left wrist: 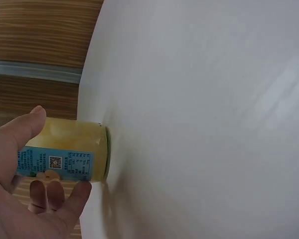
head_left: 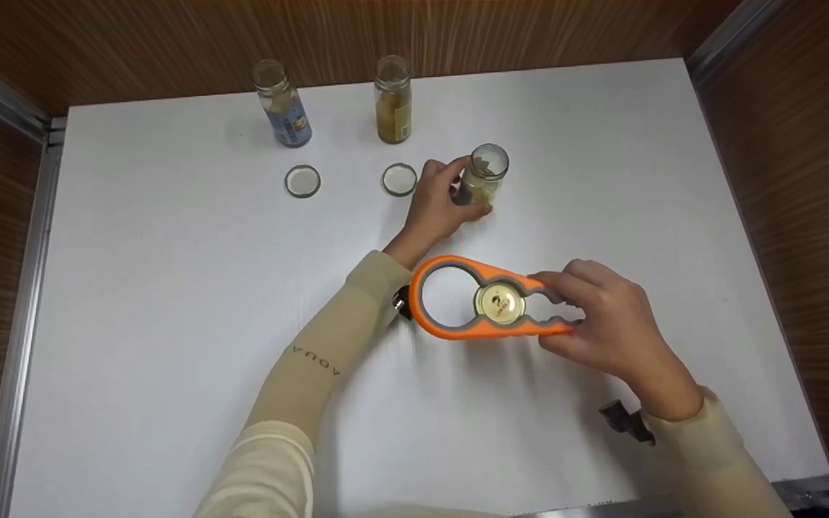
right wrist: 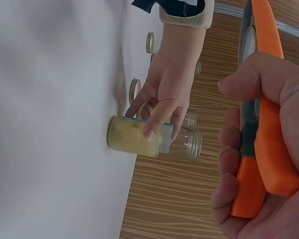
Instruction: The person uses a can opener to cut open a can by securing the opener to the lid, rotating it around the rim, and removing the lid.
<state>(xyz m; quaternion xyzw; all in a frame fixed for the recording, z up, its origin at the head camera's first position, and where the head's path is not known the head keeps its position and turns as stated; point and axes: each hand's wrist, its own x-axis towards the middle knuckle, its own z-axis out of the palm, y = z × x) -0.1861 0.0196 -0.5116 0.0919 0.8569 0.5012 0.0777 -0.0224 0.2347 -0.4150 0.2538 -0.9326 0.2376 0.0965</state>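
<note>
My left hand [head_left: 440,201] grips the side of a glass jar [head_left: 486,180] that stands upright on the white table with its mouth uncovered. Pale yellow contents and a blue label show on this jar [left wrist: 65,134] in the left wrist view. My right hand [head_left: 605,316] holds the handles of an orange and grey jar opener [head_left: 486,329] above the table, nearer to me than the jar. Between the opener's grey inner edges sits a round gold lid [head_left: 501,303] with a dark print. The right wrist view shows fingers wrapped round the orange handles [right wrist: 276,159].
Two more uncovered glass jars stand near the table's back edge, one with a blue label [head_left: 288,122] and one with yellowish contents [head_left: 391,115]. In front of them lie two lids [head_left: 303,181], inner sides up. Brown wood-grain panels [head_left: 501,36] border the table.
</note>
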